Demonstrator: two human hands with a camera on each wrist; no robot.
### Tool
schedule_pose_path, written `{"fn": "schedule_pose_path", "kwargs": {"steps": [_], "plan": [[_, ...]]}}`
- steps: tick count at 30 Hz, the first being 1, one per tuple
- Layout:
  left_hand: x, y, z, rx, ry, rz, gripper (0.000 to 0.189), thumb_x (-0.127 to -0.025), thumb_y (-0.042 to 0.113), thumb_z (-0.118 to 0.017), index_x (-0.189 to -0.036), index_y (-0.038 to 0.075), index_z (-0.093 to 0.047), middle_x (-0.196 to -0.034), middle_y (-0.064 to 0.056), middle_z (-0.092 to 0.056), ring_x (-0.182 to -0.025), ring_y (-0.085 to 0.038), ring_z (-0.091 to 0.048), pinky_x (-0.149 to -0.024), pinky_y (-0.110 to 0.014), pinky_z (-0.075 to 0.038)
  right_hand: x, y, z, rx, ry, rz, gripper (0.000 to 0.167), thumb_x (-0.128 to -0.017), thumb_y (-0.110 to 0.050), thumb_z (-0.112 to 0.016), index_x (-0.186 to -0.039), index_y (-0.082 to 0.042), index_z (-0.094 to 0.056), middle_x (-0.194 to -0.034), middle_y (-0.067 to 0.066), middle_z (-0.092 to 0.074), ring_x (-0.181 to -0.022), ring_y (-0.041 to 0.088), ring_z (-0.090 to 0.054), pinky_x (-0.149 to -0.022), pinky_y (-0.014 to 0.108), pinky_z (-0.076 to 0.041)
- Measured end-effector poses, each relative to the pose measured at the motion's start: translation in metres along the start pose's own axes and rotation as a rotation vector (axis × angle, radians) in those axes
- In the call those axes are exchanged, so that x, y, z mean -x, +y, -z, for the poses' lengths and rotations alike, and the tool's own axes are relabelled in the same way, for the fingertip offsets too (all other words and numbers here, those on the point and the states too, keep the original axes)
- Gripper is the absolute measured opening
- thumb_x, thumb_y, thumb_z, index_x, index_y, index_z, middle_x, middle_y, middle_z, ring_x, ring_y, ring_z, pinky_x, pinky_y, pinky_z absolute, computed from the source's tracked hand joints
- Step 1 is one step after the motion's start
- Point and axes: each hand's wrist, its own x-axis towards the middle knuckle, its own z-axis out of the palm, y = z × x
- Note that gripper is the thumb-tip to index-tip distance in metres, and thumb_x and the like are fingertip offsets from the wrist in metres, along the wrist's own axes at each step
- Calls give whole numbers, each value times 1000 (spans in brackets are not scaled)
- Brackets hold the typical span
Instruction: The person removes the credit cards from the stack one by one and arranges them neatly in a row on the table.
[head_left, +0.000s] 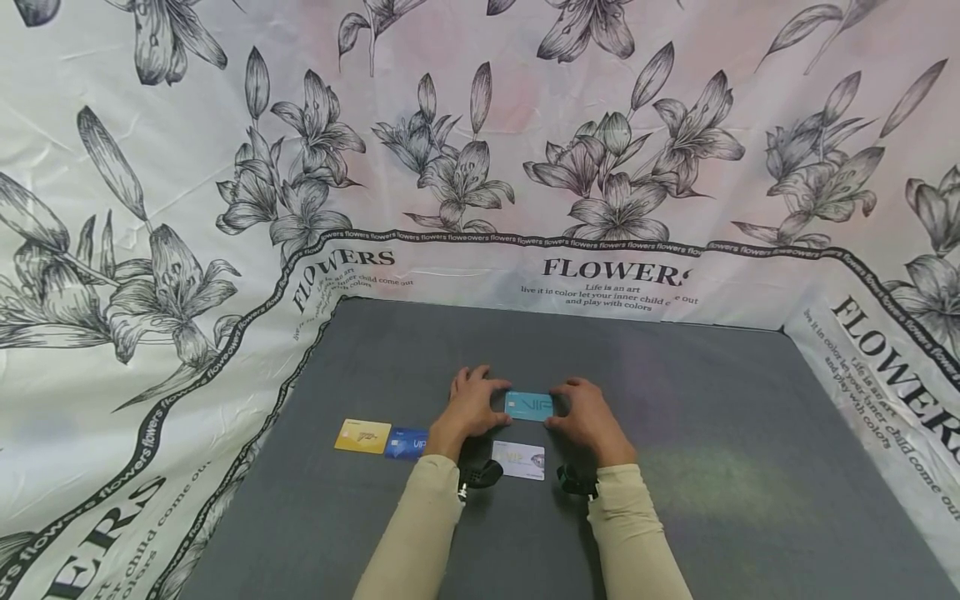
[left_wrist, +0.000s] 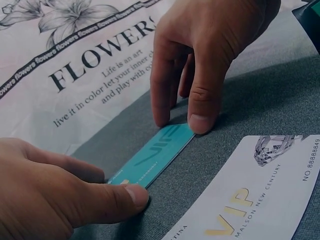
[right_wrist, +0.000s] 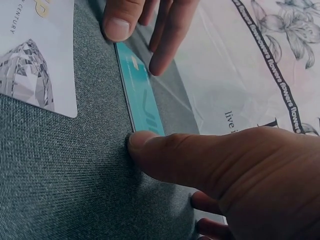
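Observation:
A teal VIP card point(head_left: 528, 406) lies face up on the grey tabletop between the two hands. At its left end, my left hand point(head_left: 475, 402) pinches it, thumb on the near corner and a finger at the far edge. The right end is pinched by my right hand point(head_left: 590, 419) in the same way; its thumb point(right_wrist: 145, 139) presses the near edge. Just in front of the teal card lies a white VIP card point(head_left: 519, 460) with a diamond picture, between the wrists. A blue VIP card point(head_left: 406, 443) is partly hidden by the left wrist.
Left of the blue card, with edges close together, lies a yellow card point(head_left: 363, 436). A white sheet printed with flowers point(head_left: 465, 183) rises behind the grey tabletop point(head_left: 720, 400) and along its sides. Dark camera straps sit on both wrists.

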Motion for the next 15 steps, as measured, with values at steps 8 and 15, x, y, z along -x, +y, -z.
{"fn": "schedule_pose_path", "kwargs": {"steps": [8, 15], "plan": [[5, 11, 6, -21, -6, 11, 57, -92, 26, -91, -145, 20, -73, -174, -21, -38, -163, -55, -19, -133, -72, -14, 0, 1, -1, -3, 14, 32, 50, -91, -12, -89, -136, 1, -74, -154, 35, -55, -144, 57, -51, -117, 68, -46], [1, 5, -1, -42, 15, 0, 53, -92, 32, -91, -142, 25, -76, -173, -18, -40, -163, -53, -21, -133, -72, -14, -1, 1, -3, 7, 24, 36, 46, -91, -13, -89, -134, 0, -75, -151, 34, -57, -142, 56, -53, -116, 68, -47]]}}
